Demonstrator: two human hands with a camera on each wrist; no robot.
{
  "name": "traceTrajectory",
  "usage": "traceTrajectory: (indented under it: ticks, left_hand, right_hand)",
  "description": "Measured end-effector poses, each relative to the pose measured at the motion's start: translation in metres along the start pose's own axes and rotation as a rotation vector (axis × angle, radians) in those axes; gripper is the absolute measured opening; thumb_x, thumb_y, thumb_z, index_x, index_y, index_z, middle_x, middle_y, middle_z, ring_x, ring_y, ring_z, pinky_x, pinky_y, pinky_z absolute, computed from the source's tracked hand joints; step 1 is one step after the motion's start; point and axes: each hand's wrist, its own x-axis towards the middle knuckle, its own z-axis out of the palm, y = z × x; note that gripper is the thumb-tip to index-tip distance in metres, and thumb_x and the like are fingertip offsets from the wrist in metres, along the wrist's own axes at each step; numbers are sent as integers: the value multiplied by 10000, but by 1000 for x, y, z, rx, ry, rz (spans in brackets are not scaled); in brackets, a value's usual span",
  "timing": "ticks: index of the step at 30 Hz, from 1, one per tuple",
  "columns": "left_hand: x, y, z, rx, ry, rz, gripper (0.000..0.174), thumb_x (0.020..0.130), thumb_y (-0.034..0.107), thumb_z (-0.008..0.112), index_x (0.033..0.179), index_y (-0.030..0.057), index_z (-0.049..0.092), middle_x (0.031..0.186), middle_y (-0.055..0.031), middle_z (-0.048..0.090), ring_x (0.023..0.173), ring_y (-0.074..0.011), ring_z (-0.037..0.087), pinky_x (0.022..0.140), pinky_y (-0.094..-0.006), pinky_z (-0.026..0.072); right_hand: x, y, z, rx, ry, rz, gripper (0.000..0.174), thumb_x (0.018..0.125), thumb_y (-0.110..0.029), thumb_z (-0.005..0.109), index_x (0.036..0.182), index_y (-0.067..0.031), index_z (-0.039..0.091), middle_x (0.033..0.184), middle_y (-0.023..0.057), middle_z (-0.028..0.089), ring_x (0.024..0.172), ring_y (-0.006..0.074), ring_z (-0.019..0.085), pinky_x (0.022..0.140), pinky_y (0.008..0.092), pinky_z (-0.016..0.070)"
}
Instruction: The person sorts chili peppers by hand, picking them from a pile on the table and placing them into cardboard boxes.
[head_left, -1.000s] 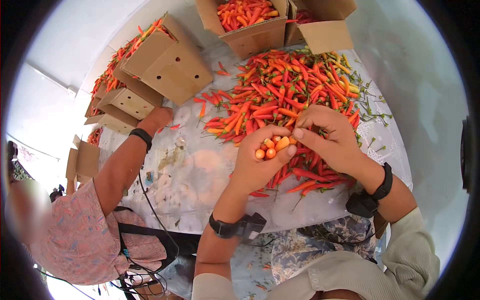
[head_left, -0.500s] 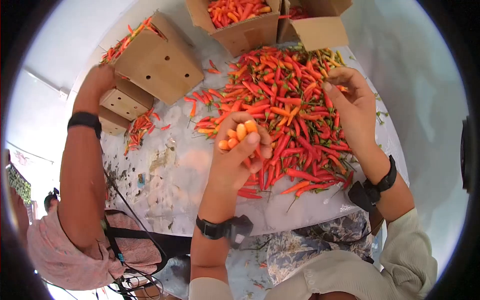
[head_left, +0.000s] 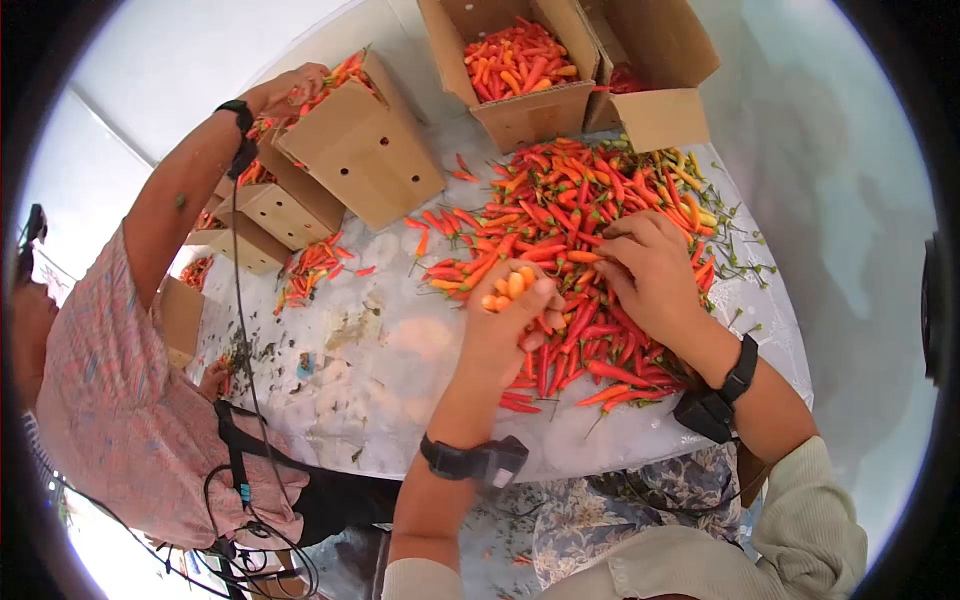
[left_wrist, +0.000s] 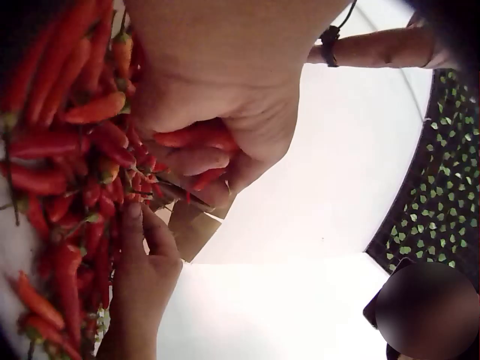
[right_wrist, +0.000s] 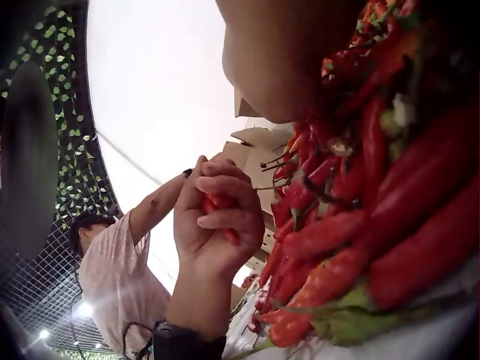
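Note:
My left hand [head_left: 500, 335] grips a bunch of chili peppers [head_left: 512, 285], their orange ends showing between thumb and fingers. In the right wrist view the same left hand [right_wrist: 214, 232] has its fingers curled round red chilies [right_wrist: 219, 202]. Just to its right, my right hand [head_left: 655, 285] reaches down over the big pile of red and orange chilies [head_left: 620, 340]. Its thumb and bent fingers are at the end of an orange chili [head_left: 583, 256]; I cannot tell whether they pinch it. The left wrist view shows this right hand [left_wrist: 142, 262] with its fingertips against the pile.
Open cardboard boxes [head_left: 535, 115] of chilies stand at the back, more boxes [head_left: 365, 155] at the left. Another person [head_left: 150, 330] there has one hand at a box top. Loose chilies [head_left: 308, 270] and scraps lie on the pale table [head_left: 400, 380]. Green stems [head_left: 745, 265] lie at the right.
My right hand met the left, went to the pile's far right, and is now back at its middle. The left hand keeps its bunch. The other person's arm has moved up to a box top.

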Motion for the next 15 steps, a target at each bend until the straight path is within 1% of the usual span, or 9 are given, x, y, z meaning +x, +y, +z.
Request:
traceTrajectory:
  ticks: [1,2,5,6,9,10,13,14,15]
  left_hand:
    - [-1,-2,2,33,18,-13,105,853,113,607,902,85,519,710,-44,575,583,-86,551,367,-160,314]
    - [0,-4,1,63,-18,-9,113,855,117,613,911,80,522,743,-57,599,583,-88,560,372,-159,331]
    - [-2,-6,11,114,78,-30,130,853,137,629,913,80,529,765,-61,609,589,-89,567,371,-155,332]
    - [-2,-9,10,100,59,24,156,851,155,641,930,74,534,773,-46,611,591,-87,576,373,-151,335]
    - [-3,-10,11,72,88,14,245,839,155,668,1008,34,538,781,-36,615,592,-82,586,388,-155,354]
    - [-3,-13,10,88,91,45,262,844,168,663,1033,34,541,788,-25,609,591,-74,580,389,-153,350]
    - [-2,-12,7,85,53,63,259,846,175,661,1029,32,545,788,-28,610,587,-73,577,397,-147,352]
    - [-3,-8,10,77,78,22,248,844,159,658,1025,28,549,779,-32,612,578,-75,574,409,-147,360]
    - [-3,-10,9,98,58,20,247,840,149,659,1024,25,549,777,-35,614,578,-78,574,413,-150,367]
  right_hand:
    - [0,-3,-4,-11,40,-14,187,659,-108,720,825,-77,640,889,49,584,898,262,543,757,393,422]
    - [1,-6,-7,-18,75,-27,190,653,-96,722,823,-78,640,887,44,588,892,261,547,758,387,425]
    - [5,-20,-15,9,217,-108,227,626,-59,727,834,-88,641,880,41,598,866,252,560,769,377,432]
    - [2,-24,-16,7,219,-153,259,606,-55,738,844,-92,643,871,36,598,869,252,565,772,375,447]
    - [-2,-33,-12,103,175,-280,267,599,-70,746,842,-93,639,861,34,589,870,259,569,761,375,464]
    - [-3,-32,-10,112,167,-289,269,598,-75,749,842,-91,637,866,44,586,881,265,570,738,361,479]
    - [-1,-28,-8,226,137,-289,263,600,-80,744,839,-85,636,870,51,594,864,264,571,717,350,484]
    - [-1,-25,-11,263,83,-293,245,634,-86,735,859,-73,637,895,71,596,820,265,575,711,339,486]
    - [-3,-24,-12,324,42,-225,234,656,-90,728,870,-68,638,899,75,595,805,256,577,709,328,485]
